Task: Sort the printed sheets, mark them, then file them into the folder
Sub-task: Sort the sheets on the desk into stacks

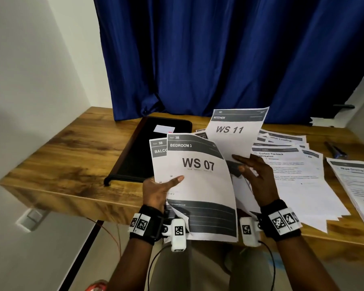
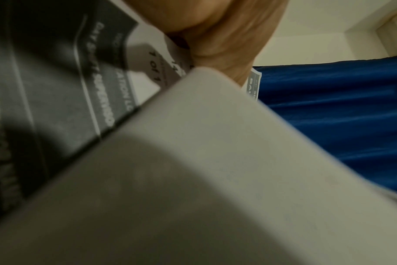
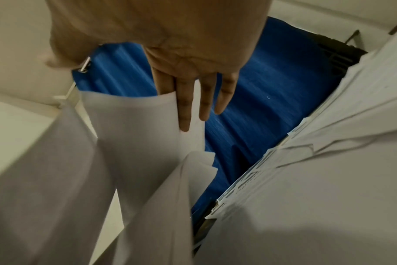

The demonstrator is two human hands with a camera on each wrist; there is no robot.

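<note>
- Head view looks down and forward on the surface (image 1: 57,143) and blue curtain (image 1: 219,49).
- Both wrist views look very close along the fingers, up at this same curtain (image 2: 340,116) (image 3: 261,86).

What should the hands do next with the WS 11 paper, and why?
Probably lay the WS 11 sheet down as its own pile. The right hand pinches it apart from the WS 07 sheet, which the left hand grips with others, so sorting looks unfinished. The black folder lies shut on the table.

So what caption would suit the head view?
Left hand grips white WS 07 sheet; right hand holds white WS 11 sheet.
</note>
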